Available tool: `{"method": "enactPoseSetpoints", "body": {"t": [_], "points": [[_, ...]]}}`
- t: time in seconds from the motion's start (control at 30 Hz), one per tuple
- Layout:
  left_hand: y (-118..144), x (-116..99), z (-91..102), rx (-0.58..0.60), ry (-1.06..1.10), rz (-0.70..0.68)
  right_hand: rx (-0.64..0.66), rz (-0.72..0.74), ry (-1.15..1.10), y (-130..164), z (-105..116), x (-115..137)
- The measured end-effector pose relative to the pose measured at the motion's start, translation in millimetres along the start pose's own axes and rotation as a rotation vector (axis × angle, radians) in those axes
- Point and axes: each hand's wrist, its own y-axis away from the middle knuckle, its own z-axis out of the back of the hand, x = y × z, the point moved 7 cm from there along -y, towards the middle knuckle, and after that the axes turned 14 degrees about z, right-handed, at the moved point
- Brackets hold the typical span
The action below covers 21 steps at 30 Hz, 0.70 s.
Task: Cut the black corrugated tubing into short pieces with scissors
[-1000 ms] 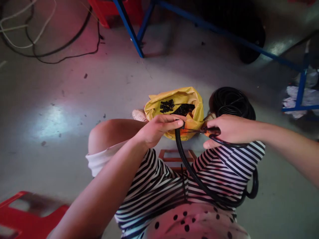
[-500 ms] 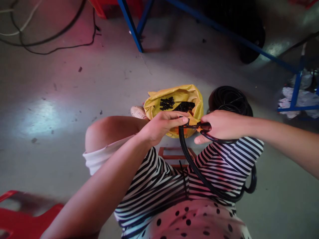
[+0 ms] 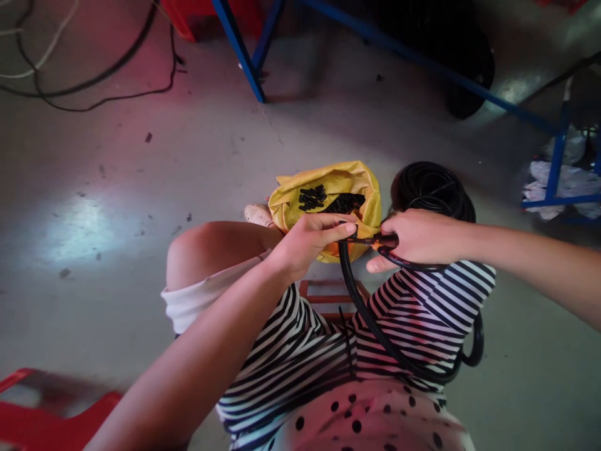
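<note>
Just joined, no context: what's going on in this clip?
A seated person holds the end of a black corrugated tube in the left hand, over a yellow bag holding short black pieces. The right hand grips a cutter with orange handles, its tip at the tube end. The tube loops across the striped lap; a black coil lies on the floor beside the bag.
</note>
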Motion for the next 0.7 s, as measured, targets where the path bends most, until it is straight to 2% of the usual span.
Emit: {"method": "enactPoseSetpoints", "body": {"t": [0.23,0.43,0.7], "points": [[-1,2,-5.8,0.050,0.052,0.044,0.021,-0.018,0.051,2,4,2],[-3,3,-6.8,0.034,0.050,0.026,0.051,-0.014,0.048,1,4,2],[-6,13,-2.1,0.020,0.056,0.062,0.003,-0.022,0.057,-8,1,-2]]}}
